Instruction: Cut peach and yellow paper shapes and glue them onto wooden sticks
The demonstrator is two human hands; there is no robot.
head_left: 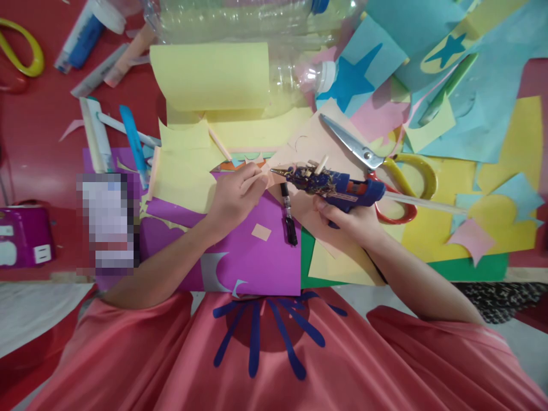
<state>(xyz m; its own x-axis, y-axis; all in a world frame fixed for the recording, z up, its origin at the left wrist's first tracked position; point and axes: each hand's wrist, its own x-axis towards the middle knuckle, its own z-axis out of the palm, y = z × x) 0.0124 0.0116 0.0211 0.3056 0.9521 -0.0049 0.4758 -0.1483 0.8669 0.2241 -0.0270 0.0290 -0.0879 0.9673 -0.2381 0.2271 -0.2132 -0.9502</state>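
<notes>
My right hand [349, 222] is wrapped round the grip of a blue glue gun [338, 188], whose body is crusted with debris. A long clear glue stick [423, 204] juts from its back end. The metal nozzle points left, right beside the fingertips of my left hand [240, 191]. That hand is closed in a pinch on a small peach paper piece [269, 178], partly hidden by the fingers. Below the nozzle a black marker [289, 220] lies on purple paper [274, 265]. A small peach rectangle [261, 231] rests on the same purple paper.
Scissors [366, 155] with red and yellow handles lie behind the glue gun. At the back, a plastic bottle [291, 74] is wrapped in yellow paper [209, 77]. A blurred-out phone [109, 222] and several pens [133, 140] are at left; blue paper [492, 85] spreads at right.
</notes>
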